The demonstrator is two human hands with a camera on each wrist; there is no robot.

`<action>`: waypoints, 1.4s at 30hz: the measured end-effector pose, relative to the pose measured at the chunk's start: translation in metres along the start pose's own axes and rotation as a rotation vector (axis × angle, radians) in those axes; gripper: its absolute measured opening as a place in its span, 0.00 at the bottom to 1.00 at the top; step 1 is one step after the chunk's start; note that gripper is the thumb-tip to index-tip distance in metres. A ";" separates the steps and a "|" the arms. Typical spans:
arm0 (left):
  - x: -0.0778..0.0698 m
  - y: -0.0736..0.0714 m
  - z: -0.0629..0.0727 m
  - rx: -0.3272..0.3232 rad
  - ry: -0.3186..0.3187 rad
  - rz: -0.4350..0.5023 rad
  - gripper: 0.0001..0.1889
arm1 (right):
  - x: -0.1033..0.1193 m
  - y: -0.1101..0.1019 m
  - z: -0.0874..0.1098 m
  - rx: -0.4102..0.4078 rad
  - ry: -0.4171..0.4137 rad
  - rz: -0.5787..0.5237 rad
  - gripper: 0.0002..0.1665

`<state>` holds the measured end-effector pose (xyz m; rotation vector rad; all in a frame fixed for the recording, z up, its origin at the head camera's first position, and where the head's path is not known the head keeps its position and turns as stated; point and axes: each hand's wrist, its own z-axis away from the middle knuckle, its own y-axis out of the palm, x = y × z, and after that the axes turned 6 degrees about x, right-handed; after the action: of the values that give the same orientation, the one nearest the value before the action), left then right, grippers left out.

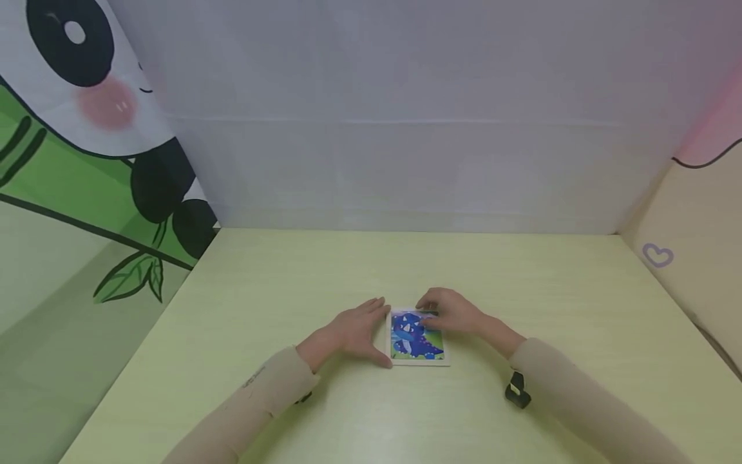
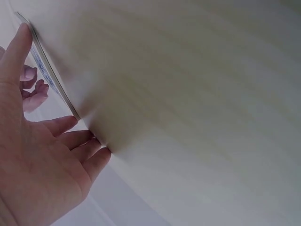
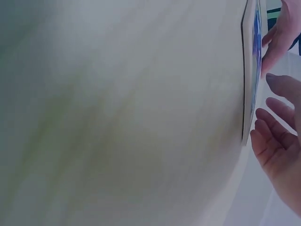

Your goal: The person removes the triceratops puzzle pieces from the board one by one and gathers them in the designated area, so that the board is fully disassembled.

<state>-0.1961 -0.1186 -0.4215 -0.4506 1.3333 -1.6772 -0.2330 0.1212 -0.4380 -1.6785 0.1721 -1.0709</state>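
A flat square board (image 1: 417,348) with a white border and a picture of a blue horned dinosaur lies on the table. My left hand (image 1: 359,332) spans its left side, thumb at the near corner and index finger at the far one. In the left wrist view, the other fingertips of the left hand (image 2: 61,160) rest on the tabletop beyond the board (image 2: 51,70). Over the upper right part of the picture is my right hand (image 1: 455,310), fingers loosely bent. The right wrist view shows a gap between thumb and fingers of this hand (image 3: 282,136), with nothing visible held.
The pale wooden table (image 1: 278,277) runs back to a light grey cloth wall (image 1: 417,167). A panel with a cartoon panda (image 1: 110,129) stands at the left. On the right is a beige panel (image 1: 695,238) with a small heart.
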 end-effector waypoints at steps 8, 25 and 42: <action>0.002 0.000 0.000 0.009 -0.002 -0.019 0.57 | 0.018 0.011 -0.016 0.017 -0.021 -0.024 0.18; -0.001 -0.002 0.003 -0.002 0.010 -0.007 0.56 | 0.037 0.015 -0.027 0.034 0.071 0.062 0.16; 0.001 0.000 -0.001 0.023 0.007 -0.013 0.56 | 0.042 0.009 -0.038 0.100 0.218 -0.090 0.18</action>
<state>-0.1973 -0.1188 -0.4221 -0.4417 1.3175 -1.7046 -0.2323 0.0659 -0.4215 -1.4902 0.1812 -1.3093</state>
